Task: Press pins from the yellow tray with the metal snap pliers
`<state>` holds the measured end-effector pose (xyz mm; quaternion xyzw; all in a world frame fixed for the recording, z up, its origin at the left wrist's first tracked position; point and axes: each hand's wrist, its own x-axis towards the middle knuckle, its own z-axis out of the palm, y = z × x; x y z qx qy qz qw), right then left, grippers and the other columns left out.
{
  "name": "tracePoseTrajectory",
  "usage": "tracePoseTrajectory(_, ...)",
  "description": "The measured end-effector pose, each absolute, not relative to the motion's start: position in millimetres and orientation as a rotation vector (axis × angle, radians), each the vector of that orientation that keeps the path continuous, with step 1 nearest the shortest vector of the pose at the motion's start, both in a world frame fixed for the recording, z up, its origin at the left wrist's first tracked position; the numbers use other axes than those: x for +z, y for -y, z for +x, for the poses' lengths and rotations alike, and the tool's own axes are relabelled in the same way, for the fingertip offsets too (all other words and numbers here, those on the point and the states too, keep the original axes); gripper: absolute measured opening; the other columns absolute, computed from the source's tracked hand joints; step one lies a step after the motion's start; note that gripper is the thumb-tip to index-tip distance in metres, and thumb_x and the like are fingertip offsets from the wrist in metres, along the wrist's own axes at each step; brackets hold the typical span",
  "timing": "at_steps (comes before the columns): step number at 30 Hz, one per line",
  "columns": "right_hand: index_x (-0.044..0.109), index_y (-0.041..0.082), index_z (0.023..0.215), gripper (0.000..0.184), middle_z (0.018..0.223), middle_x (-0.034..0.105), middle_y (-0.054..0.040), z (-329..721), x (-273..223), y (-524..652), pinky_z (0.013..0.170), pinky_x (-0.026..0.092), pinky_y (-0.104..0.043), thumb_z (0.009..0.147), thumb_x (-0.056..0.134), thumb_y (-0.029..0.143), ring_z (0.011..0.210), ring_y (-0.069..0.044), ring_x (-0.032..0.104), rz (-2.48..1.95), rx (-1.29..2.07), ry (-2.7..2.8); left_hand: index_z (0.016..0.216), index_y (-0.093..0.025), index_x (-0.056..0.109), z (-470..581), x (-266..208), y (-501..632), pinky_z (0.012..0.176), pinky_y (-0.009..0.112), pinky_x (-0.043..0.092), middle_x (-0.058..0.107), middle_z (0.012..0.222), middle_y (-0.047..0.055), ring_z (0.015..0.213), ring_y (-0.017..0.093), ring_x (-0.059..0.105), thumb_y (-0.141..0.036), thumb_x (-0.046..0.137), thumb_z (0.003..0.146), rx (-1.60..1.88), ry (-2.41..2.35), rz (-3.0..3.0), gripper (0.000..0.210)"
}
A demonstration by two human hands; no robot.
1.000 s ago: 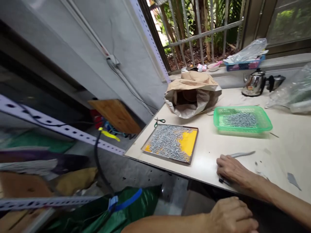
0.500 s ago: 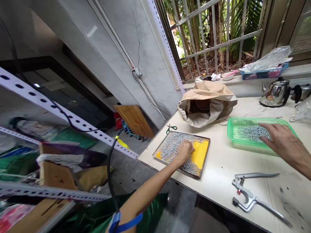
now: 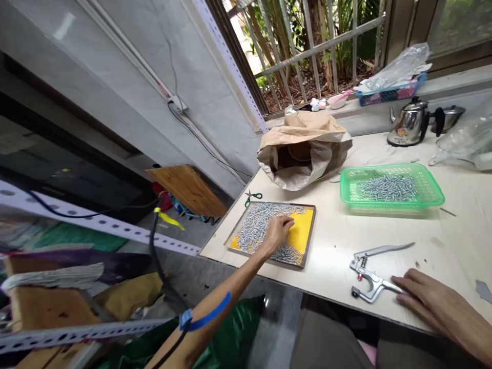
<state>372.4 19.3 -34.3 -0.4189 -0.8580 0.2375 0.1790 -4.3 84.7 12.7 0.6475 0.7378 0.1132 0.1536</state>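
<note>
My left hand (image 3: pixel 279 231) is over a shallow tray (image 3: pixel 310 230) with a yellow bottom, its fingers curled into a pinch. Whatever sits between the fingertips is too small to make out. Small silver metal pins (image 3: pixel 253 225) cover most of the tray. On the tabletop, my right hand (image 3: pixel 434 297) lies around the lower handle of metal snap-fastener pliers (image 3: pixel 374 284), thumb on one side and fingers on the other. The pliers lie flat with their jaws to the left; the end of that handle is hidden under my hand.
A green plastic basket (image 3: pixel 353 205) holds more silver pins. Behind the tray stands an open brown paper bag (image 3: pixel 307 138); small green-handled scissors (image 3: pixel 253 196) lie near the table's left edge. A steel kettle (image 3: pixel 409 123) and a clear plastic bag (image 3: pixel 467 143) are at the back right.
My right hand has moved from above the green basket down to the pliers' handle. My left hand has stayed over the tray, its fingers lifted slightly. The whole view has shifted.
</note>
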Motion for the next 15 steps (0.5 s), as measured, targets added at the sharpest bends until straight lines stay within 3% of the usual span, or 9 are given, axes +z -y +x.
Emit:
tracePoseTrajectory(3, 0.062, 0.024, 0.095, 0.03, 0.084, 0.061, -0.0059, 369, -29, -18, 0.061, 0.052, -0.029, 0.095, 0.034, 0.034, 0.071, -0.018, 0.063, -1.185, 0.69, 2.479, 0.089, -0.013, 0.071, 37, 16, -55, 0.059, 0.022, 0.045, 0.067, 0.067, 0.003, 0.059, 0.013, 0.06, -0.027, 0.055, 0.08, 0.538, -1.816, 1.549, 0.024)
tracePoseTrajectory(6, 0.056, 0.021, 0.081, 0.029, 0.078, 0.058, -0.0045, 366, -26, -17, 0.055, 0.046, -0.027, 0.095, 0.031, 0.024, 0.064, -0.016, 0.059, -1.166, 0.6, 2.569, 0.08, -0.012, 0.072, 85, 12, -26, 0.053, 0.022, 0.043, 0.068, 0.068, 0.004, 0.054, 0.012, 0.057, -0.035, 0.064, 0.071, 0.577, -1.602, 1.292, 0.026)
tracePoseTrajectory(15, 0.047, 0.021, 0.076, 0.021, 0.073, 0.054, -0.0025, 361, -31, 2, 0.052, 0.034, -0.027, 0.084, 0.037, 0.004, 0.058, -0.015, 0.049, -1.141, 0.295, 2.554, 0.067, -0.011, 0.071, 132, -21, -8, 0.053, 0.021, 0.036, 0.065, 0.059, 0.002, 0.056, 0.012, 0.053, -0.031, 0.066, 0.066, 0.384, -1.675, 1.292, 0.021)
